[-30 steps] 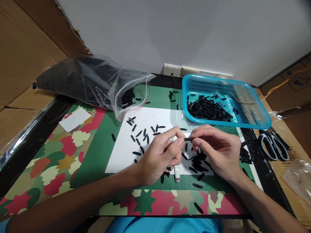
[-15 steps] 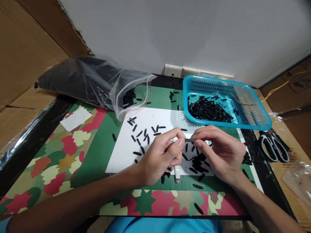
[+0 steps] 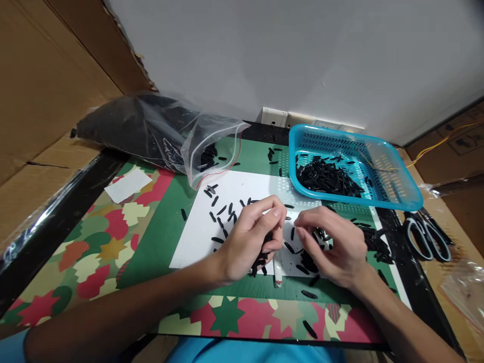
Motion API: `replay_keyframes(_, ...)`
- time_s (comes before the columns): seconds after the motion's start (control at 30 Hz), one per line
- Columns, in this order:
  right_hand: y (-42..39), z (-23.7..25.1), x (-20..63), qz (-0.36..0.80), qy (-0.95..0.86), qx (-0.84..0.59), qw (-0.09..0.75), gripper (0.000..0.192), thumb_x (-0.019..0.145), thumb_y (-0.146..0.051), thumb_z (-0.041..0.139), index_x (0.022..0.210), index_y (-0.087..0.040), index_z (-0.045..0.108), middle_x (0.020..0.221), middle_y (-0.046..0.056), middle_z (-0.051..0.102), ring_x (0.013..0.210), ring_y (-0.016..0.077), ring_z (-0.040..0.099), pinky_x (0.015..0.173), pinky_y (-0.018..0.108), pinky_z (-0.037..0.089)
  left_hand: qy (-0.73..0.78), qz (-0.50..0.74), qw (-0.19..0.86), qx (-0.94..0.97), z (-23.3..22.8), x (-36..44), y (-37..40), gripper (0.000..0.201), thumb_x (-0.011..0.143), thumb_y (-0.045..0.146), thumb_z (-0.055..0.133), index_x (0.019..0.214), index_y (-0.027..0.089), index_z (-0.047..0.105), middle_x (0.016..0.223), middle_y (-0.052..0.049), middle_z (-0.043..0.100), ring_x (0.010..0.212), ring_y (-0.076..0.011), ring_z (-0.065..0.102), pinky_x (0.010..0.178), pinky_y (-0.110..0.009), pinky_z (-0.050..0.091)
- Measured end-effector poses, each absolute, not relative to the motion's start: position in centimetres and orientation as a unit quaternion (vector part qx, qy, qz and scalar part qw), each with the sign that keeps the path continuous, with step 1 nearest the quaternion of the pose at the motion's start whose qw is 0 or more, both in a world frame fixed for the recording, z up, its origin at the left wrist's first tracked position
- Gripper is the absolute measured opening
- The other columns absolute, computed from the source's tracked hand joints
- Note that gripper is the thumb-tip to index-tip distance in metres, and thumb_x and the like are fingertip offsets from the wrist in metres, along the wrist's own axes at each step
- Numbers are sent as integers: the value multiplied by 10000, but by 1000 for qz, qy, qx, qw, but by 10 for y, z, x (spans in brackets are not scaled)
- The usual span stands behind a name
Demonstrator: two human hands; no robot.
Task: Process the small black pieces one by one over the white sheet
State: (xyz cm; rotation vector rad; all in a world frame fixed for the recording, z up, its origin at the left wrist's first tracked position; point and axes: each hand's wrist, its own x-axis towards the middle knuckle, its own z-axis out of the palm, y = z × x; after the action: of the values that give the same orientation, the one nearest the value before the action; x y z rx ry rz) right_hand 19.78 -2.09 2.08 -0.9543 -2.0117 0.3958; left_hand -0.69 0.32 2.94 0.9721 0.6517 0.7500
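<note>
Hovering over the white sheet (image 3: 196, 237) on the bench, the left hand (image 3: 247, 242) curls its grip around several black pieces (image 3: 260, 259), while the right hand (image 3: 333, 247) pinches a piece too small to identify, near the blue basket (image 3: 406, 194).

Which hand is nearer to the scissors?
Right. The right hand lies on the white paper, left of the scissors; the left hand is farther left still.

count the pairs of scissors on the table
1. The scissors lie at the right edge of the table, right of the blue basket and beyond the right hand. Others may be hidden out of frame.
</note>
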Motion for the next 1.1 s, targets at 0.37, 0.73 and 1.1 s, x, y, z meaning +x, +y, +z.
replay_keyframes(0.37, -29, 13, 181, 82, -863, -306, 395, 274, 1005, -136, 659, 1277, -167, 679, 834, 69, 764, 655, 186, 653, 579, 316, 490, 342, 330, 732, 488, 23, -4, 1, 389, 1081, 591, 469, 980, 223, 542, 639, 72, 452, 500, -92, 381, 424, -178, 342)
replay_keyframes(0.73, -28, 12, 181, 157, -810, -393, 406, 213, 1024, -107, 636, 1214, -200, 655, 841, 40, 720, 707, 167, 658, 624, 293, 510, 354, 396, 737, 418, 36, -11, 17, 358, 1062, 664, 424, 1121, 310, 420, 534, 141, 417, 315, -81, 304, 315, -129, 264)
replay_keyframes(1.1, -32, 5, 176, 158, -777, -426, 436, 279, 1004, -114, 655, 1245, -212, 555, 950, 41, 674, 715, 160, 567, 649, 306, 501, 365, 456, 709, 394, 42, -12, 18, 360, 1038, 652, 464, 1091, 296, 452, 505, 138, 392, 297, -80, 295, 301, -131, 228)
